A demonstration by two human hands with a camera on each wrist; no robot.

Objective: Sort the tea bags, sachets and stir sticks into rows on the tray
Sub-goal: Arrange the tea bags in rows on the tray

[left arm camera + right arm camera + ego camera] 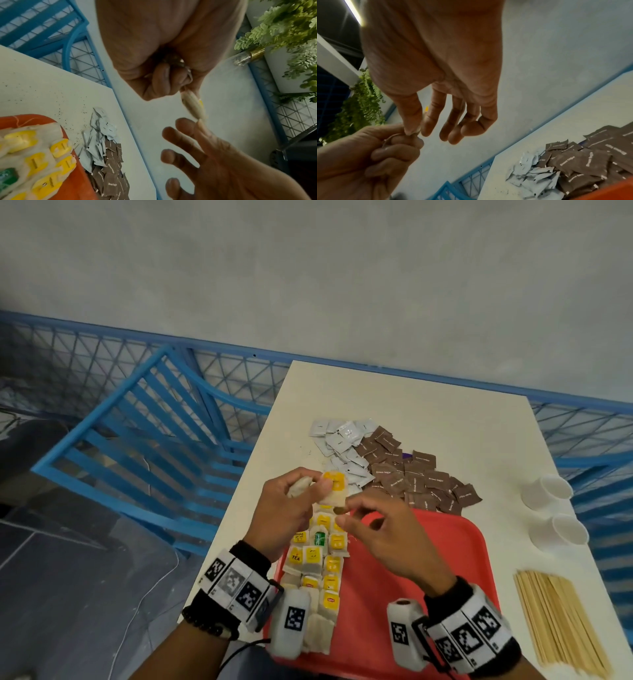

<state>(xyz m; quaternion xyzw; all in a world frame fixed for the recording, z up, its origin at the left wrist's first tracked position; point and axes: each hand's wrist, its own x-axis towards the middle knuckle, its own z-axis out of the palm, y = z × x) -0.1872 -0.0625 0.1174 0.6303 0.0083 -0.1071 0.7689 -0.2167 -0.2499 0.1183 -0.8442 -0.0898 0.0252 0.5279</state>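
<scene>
A: Paper tea bag point(334, 487), yellow tag up, is pinched in the left hand point(291, 508) above the far end of the tea-bag rows point(320, 570) on the red tray point(428, 577).

B: And the right hand point(387, 539)?

A: Thumb and forefinger are nipping its lower edge, other fingers loose. I'd draw it flat and lay it square at the row's end, tag up.

B: The rest?

A: White sachets point(339, 440) and brown sachets point(418, 477) are heaped on the cream tabletop point(462, 422), stir sticks point(561, 618) and paper cups point(548, 491) to the right. Blue chair point(144, 446), blue mesh railing point(68, 354), grey wall.
</scene>
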